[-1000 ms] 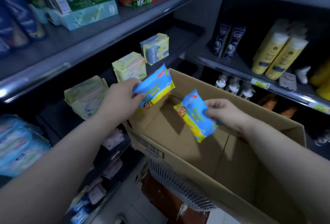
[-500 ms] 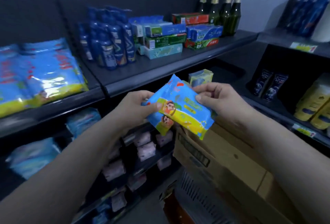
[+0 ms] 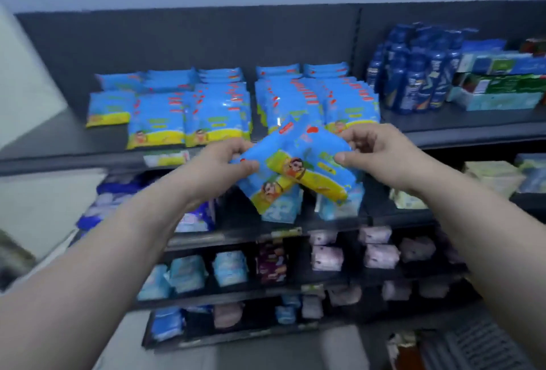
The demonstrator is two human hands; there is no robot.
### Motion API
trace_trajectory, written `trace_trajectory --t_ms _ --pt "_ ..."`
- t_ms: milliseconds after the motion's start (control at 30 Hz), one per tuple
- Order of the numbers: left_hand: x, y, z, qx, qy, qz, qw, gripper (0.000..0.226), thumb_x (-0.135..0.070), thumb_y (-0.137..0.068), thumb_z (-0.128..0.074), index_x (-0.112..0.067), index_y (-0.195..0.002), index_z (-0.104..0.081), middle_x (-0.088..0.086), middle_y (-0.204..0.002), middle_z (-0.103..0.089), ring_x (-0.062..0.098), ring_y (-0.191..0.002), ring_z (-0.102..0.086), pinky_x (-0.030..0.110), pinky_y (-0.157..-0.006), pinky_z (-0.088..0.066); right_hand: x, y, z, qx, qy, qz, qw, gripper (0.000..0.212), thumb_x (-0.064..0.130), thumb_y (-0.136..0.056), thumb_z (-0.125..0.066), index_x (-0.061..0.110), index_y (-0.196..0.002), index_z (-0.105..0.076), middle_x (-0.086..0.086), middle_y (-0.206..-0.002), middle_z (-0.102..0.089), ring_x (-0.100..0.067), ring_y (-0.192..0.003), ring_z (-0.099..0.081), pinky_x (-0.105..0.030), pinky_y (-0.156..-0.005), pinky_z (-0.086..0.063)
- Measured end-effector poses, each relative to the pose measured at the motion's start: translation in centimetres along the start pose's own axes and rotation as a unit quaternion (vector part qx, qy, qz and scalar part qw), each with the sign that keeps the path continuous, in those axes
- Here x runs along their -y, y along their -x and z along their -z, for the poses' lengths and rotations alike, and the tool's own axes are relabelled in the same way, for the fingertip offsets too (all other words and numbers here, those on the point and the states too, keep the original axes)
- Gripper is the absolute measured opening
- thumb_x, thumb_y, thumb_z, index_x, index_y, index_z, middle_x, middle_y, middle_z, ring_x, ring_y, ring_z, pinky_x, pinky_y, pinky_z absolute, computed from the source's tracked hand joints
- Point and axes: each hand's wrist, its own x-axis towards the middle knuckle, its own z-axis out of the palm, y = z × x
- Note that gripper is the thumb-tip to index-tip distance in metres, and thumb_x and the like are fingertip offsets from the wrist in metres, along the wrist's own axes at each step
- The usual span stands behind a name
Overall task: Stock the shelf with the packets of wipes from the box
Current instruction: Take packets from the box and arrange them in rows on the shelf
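Two blue-and-yellow packets of wipes are held crossed over each other in front of the shelf. My left hand grips the lower packet at its left end. My right hand pinches the upper packet at its right end. Just behind them, the dark top shelf carries several rows of the same wipes packets, standing upright. The box is out of view.
Blue bottles and boxed goods stand on the top shelf to the right. Lower shelves hold pale blue packs and pinkish packs. A bare strip of shelf lies left of the wipes rows.
My view has swung left from the box and the shelf corner to face the wipes shelf. Both hands have carried the two packets up towards it, still held together.
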Motion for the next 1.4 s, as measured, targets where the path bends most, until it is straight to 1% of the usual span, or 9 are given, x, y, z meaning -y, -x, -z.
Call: trace_trajectory --t_ms 167,300,400,533,767,933,1067,1200,1400 --pt "2.6 4.5 8.9 -0.084 0.003 0.032 0.996 0.016 -0.019 -0.076 -0.076 -0.020 -0.079 -0.060 0.003 -0.075 -0.062 0.005 -0.058 -0.053 0.022 -0.057 -0.043 4.3 -5.5 -7.2 0.066 0.057 0.063 0.994 0.016 0.011 -0.081 -0.072 0.024 -0.079 -0.063 0.006 -0.068 -0.057 -0.008 -0.064 -0.046 -0.029 -0.063 -0.040" --pt "4.0 6.5 13.9 -0.123 0.038 0.042 0.991 0.026 -0.029 -0.065 -0.079 -0.018 -0.086 -0.068 0.011 -0.104 -0.068 0.014 -0.091 -0.058 0.036 -0.092 -0.047 7.9 -9.9 -12.8 0.127 0.053 0.097 0.986 0.016 0.012 -0.079 -0.073 0.020 -0.089 -0.064 -0.002 -0.084 -0.068 -0.006 -0.076 -0.055 -0.029 -0.076 -0.048" --pt "5.0 6.9 16.6 -0.159 0.097 0.043 0.982 0.026 -0.024 -0.071 -0.080 -0.015 -0.093 -0.068 0.016 -0.098 -0.065 0.021 -0.087 -0.059 0.043 -0.089 -0.049 9.8 -13.0 -16.3 0.200 0.022 0.105 0.974 0.017 0.010 -0.078 -0.074 0.017 -0.086 -0.062 -0.011 -0.089 -0.069 -0.011 -0.081 -0.055 -0.030 -0.078 -0.045" --pt "6.4 6.4 19.7 -0.190 0.214 0.046 0.957 0.025 -0.021 -0.075 -0.065 -0.009 -0.097 -0.067 0.005 -0.087 -0.074 0.016 -0.075 -0.069 0.029 -0.066 -0.057 11.5 -17.4 -19.4 0.179 -0.013 0.124 0.976 0.021 0.004 -0.079 -0.071 0.021 -0.079 -0.060 -0.004 -0.081 -0.061 -0.015 -0.076 -0.051 -0.031 -0.073 -0.041" --pt "8.6 2.7 27.2 -0.338 0.164 0.064 0.925 0.020 -0.011 -0.093 -0.055 -0.003 -0.110 -0.062 0.012 -0.099 -0.070 0.022 -0.085 -0.068 0.039 -0.080 -0.058 14.7 -26.1 -21.9 0.137 -0.024 0.165 0.976 0.015 0.007 -0.082 -0.070 0.021 -0.080 -0.062 -0.007 -0.086 -0.067 -0.014 -0.073 -0.060 -0.038 -0.074 -0.051" --pt "11.9 0.3 31.5 -0.406 0.155 0.067 0.898 0.011 -0.008 -0.096 -0.052 -0.009 -0.098 -0.063 0.007 -0.092 -0.070 0.015 -0.075 -0.070 0.034 -0.071 -0.060 16.0 -31.5 -23.9 0.076 -0.082 0.168 0.979 0.019 0.003 -0.083 -0.066 0.020 -0.082 -0.058 -0.010 -0.083 -0.067 -0.015 -0.072 -0.062 -0.031 -0.072 -0.052" --pt "15.9 -1.7 33.4 -0.379 0.170 0.112 0.903 0.011 -0.005 -0.094 -0.053 -0.008 -0.096 -0.062 0.009 -0.091 -0.069 0.012 -0.069 -0.070 0.029 -0.065 -0.059 15.6 -33.8 -25.9 0.090 -0.068 0.155 0.982 0.020 0.002 -0.084 -0.065 0.021 -0.082 -0.058 0.000 -0.074 -0.067 -0.006 -0.060 -0.063 -0.027 -0.064 -0.053" --pt "19.3 -4.5 34.8 -0.318 0.193 0.148 0.916 0.019 -0.005 -0.091 -0.057 0.000 -0.108 -0.062 0.009 -0.087 -0.071 0.014 -0.069 -0.070 0.028 -0.065 -0.059 14.6 -35.2 -27.5 0.121 0.024 0.135 0.983 0.013 0.007 -0.084 -0.067 0.018 -0.091 -0.062 -0.011 -0.085 -0.071 -0.021 -0.072 -0.062 -0.047 -0.074 -0.053" --pt "22.9 -9.2 38.3 -0.222 0.146 0.168 0.949 0.025 -0.014 -0.081 -0.071 0.002 -0.101 -0.067 0.017 -0.092 -0.067 0.027 -0.085 -0.057 0.042 -0.082 -0.045 14.8 -37.2 -31.3 0.145 0.184 0.132 0.963 0.018 0.014 -0.086 -0.062 0.018 -0.104 -0.065 0.000 -0.093 -0.068 -0.021 -0.080 -0.062 -0.024 -0.069 -0.052"
